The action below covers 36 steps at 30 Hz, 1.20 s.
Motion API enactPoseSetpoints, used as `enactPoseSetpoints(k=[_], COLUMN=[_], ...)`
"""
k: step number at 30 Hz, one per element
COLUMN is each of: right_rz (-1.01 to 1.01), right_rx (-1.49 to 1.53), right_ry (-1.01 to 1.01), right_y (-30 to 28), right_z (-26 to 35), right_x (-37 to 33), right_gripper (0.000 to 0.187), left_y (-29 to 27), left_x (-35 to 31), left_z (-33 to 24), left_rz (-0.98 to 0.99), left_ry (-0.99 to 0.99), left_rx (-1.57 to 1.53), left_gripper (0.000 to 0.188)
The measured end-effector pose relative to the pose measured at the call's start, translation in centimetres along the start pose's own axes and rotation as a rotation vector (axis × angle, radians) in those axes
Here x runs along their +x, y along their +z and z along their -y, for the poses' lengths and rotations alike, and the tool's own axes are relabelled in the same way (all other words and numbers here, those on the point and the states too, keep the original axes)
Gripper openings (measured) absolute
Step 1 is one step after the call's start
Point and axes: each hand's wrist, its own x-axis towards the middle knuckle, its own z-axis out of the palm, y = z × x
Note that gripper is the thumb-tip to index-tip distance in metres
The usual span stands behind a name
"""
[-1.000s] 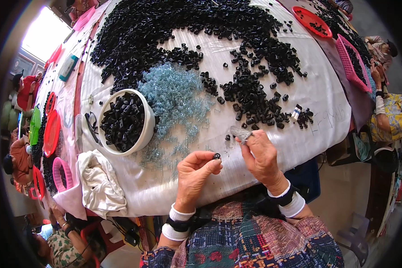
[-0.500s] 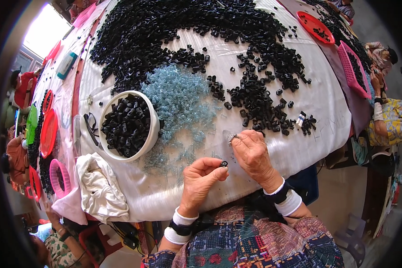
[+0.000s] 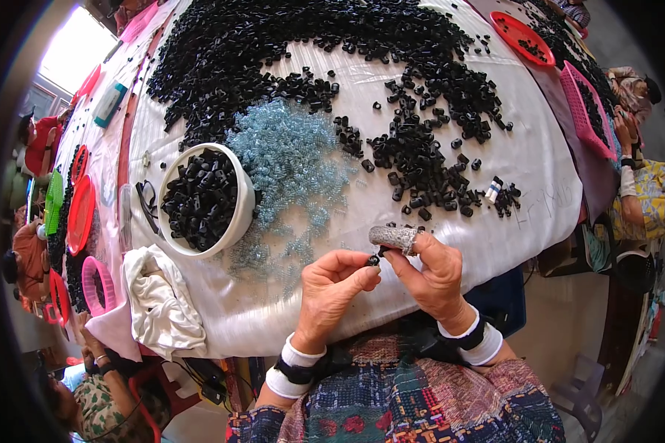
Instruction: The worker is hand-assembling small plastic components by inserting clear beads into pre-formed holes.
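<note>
Both hands meet at a small black part near the table's near edge

A person works at a white-covered table (image 3: 528,151), both hands close together above the middle of its near edge. The left hand (image 3: 331,294) pinches a small black part (image 3: 373,261) between thumb and forefinger, the other fingers curled behind. The right hand (image 3: 434,275) is just beside it, fingers bent, a grey textured piece (image 3: 393,237) at its forefinger; whether that piece is worn or held cannot be told. Nor can one tell whether the right fingers grasp anything dark beneath it.

A white bucket (image 3: 245,212) full of black pieces (image 3: 199,196) stands toward the left edge, tilted in the wide view. Between it and that edge lie dark-framed glasses (image 3: 147,205). A crumpled white cloth (image 3: 162,304) lies at the near left corner. Just beside the bucket, toward the middle, spreads a pile of pale blue springs (image 3: 284,151). A broad black heap (image 3: 233,63) covers the far part of the table, and a looser cluster of black pieces (image 3: 421,159) reaches toward the near right corner, where a small white-and-blue container (image 3: 493,190) lies among them.
</note>
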Motion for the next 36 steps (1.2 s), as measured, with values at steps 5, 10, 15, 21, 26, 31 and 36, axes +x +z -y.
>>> enactPoseSetpoints(k=[5, 10, 15, 21, 26, 31, 36], right_rz=[-0.022, -0.05, -0.031, 0.001, 0.006, 0.116, 0.132], right_rx=[-0.003, -0.039, -0.078, -0.129, -0.126, -0.177, -0.181], right_ry=[-0.012, -0.06, -0.08, -0.077, -0.077, -0.123, -0.15], right_y=[-0.2, 0.1, 0.0, 0.0, 0.0, -0.4, -0.6], right_z=[-0.3, -0.2, -0.7, -0.6, -0.8, -0.4, -0.5], right_x=[-0.5, -0.5, -0.8, -1.0, -1.2, -1.2, -1.3], right_gripper=[0.03, 0.025, 0.021, 0.023, 0.02, 0.023, 0.025], left_y=[0.4, 0.5, 0.6, 0.7, 0.6, 0.7, 0.8], left_x=[-0.1, -0.2, -0.2, -0.1, 0.0, -0.1, -0.1], left_z=[0.2, 0.2, 0.4, 0.7, 0.8, 0.6, 0.3], left_rz=[0.008, 0.005, 0.001, -0.019, -0.033, -0.08, -0.073], left_ry=[0.006, 0.003, 0.005, 0.008, -0.005, -0.049, -0.082], left_rx=[0.027, 0.05, 0.051, 0.06, 0.083, 0.041, 0.057], left_gripper=[0.018, 0.019, 0.019, 0.018, 0.017, 0.014, 0.013])
